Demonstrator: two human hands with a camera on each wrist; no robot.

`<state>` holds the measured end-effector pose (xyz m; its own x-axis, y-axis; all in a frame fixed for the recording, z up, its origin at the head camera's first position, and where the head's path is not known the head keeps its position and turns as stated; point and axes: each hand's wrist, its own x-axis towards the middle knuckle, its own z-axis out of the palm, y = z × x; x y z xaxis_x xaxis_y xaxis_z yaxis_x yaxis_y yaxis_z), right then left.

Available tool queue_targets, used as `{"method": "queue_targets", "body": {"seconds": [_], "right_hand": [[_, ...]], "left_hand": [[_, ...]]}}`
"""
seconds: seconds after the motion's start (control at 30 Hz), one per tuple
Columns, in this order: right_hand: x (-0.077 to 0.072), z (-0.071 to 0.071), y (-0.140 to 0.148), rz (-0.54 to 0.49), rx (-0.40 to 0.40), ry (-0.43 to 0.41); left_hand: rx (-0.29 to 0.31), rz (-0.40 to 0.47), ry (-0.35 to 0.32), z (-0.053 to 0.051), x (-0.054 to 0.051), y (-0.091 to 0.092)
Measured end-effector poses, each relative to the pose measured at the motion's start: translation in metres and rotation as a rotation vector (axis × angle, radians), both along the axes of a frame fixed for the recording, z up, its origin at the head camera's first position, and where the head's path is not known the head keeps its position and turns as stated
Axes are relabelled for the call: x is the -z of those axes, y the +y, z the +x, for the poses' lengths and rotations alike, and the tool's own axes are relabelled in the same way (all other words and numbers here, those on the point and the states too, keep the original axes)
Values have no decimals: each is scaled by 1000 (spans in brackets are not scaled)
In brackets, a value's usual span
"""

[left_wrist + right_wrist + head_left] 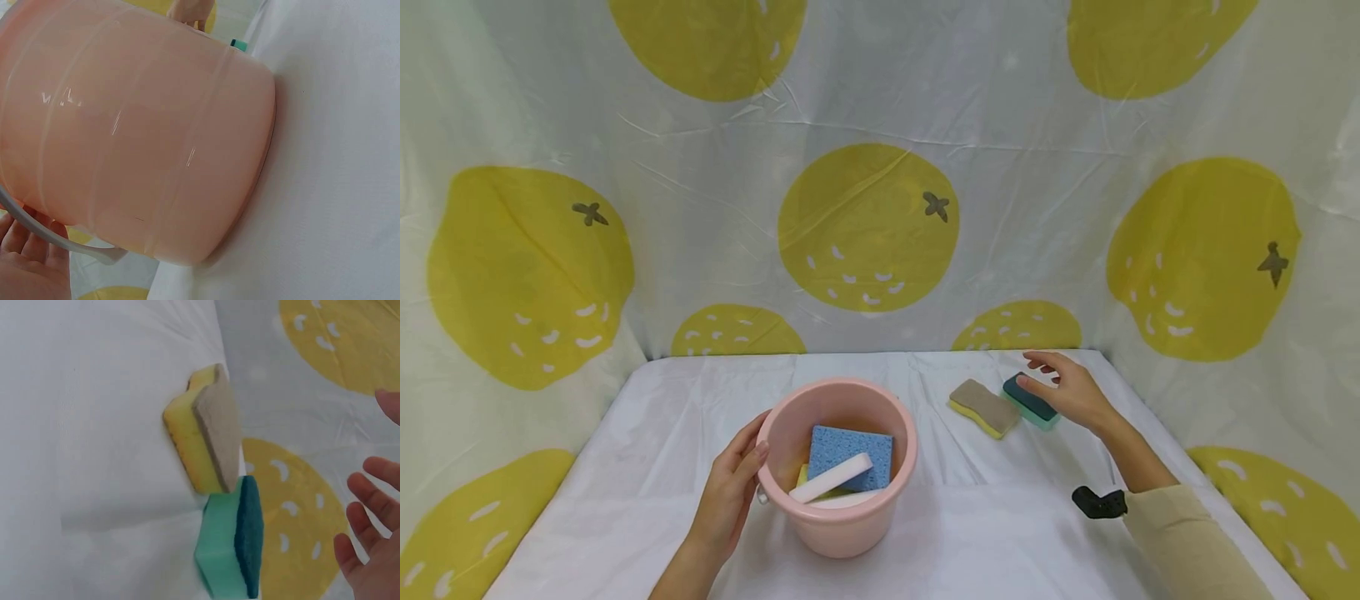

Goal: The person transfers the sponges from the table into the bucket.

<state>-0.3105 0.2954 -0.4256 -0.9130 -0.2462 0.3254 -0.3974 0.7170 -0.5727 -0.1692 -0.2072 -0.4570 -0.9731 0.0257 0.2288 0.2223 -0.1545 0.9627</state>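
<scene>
A pink bucket [844, 533] stands on the white-covered table, with my left hand [730, 483] holding its left side at the rim. Inside it are a blue sponge [848, 446], a white bar-shaped piece [831, 478], another white piece partly hidden below, and a bit of something yellow. My right hand [1075, 396] hovers with spread fingers over a green sponge [1030, 400] with a dark scouring top, holding nothing. Touching or very near that sponge lies a yellow sponge [194, 440] with a grey-brown top. The bucket's pale handle [56, 240] hangs down beside my left palm.
A white cloth [955, 533] covers the table. Curtains with large yellow lemon prints [868, 229] close off the back and both sides. A black strap-like piece [1099, 503] sticks out at my right sleeve [1187, 542].
</scene>
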Motion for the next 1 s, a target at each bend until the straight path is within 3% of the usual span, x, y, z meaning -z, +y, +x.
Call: {"method": "queue_targets", "body": {"seconds": [0.2, 0.47, 0.7, 1.0], "right_hand": [[16, -7, 12, 9, 36, -37], [50, -18, 28, -6, 114, -165], [75, -24, 35, 23, 145, -225], [81, -23, 38, -57, 216, -389]], "left_hand": [[1, -3, -2, -1, -1, 0], [-4, -2, -23, 1, -2, 2], [-6, -9, -30, 2, 0, 0], [0, -2, -15, 0, -1, -1]]}}
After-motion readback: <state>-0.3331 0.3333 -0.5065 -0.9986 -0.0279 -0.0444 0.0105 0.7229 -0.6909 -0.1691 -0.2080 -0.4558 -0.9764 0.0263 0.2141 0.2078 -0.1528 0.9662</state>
